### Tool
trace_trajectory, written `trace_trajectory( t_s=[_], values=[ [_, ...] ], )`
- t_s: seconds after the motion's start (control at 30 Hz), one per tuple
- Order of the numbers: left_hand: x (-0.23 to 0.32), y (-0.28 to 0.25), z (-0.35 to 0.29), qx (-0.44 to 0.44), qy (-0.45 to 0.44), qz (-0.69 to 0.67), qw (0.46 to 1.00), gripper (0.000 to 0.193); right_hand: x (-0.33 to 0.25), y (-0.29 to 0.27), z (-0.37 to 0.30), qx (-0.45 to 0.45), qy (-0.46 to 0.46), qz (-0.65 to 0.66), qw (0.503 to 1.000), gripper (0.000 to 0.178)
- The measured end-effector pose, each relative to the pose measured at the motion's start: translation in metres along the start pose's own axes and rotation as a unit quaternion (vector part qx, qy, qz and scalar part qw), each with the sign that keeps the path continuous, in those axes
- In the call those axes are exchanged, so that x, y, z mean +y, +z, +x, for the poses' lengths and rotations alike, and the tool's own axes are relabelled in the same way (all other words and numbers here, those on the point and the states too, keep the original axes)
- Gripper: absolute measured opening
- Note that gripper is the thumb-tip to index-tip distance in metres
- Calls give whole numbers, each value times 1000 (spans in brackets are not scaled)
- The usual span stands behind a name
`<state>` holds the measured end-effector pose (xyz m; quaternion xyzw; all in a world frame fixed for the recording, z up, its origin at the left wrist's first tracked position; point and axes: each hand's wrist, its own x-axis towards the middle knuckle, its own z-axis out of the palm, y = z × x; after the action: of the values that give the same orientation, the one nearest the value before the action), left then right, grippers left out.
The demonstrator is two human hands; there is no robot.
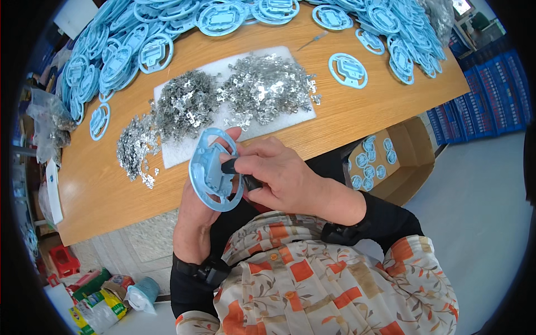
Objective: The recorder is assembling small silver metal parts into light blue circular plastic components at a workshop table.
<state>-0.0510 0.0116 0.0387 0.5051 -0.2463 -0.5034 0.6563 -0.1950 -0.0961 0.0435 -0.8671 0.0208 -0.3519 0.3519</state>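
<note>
My left hand grips a light blue plastic ring-shaped part from behind and below, tilted up in front of my body at the table's near edge. Bent over the part's inner side is my right hand, its fingers pinched together. Black pieces show at its thumb and fingertip; whether these are finger covers or a small tool I cannot tell. Anything tiny between the fingertips is hidden. Just beyond the hands, heaps of small silvery metal clips lie on a white foam sheet and spill leftward onto the table.
Large piles of similar blue parts line the far side of the wooden table. A thin screwdriver-like tool lies behind the foam. At right below, a cardboard box holds several blue parts. Blue crates stand beyond it.
</note>
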Motion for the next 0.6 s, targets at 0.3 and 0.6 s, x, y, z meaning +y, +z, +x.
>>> trace_trajectory(
  t_s=[0.3,0.6],
  values=[
    [10,-21,23,106,242,525,809,46,28,-50,22,189,126,215,950,24],
    [11,-32,30,144,253,643,709,34,69,-124,33,360,191,451,794,13]
  ],
)
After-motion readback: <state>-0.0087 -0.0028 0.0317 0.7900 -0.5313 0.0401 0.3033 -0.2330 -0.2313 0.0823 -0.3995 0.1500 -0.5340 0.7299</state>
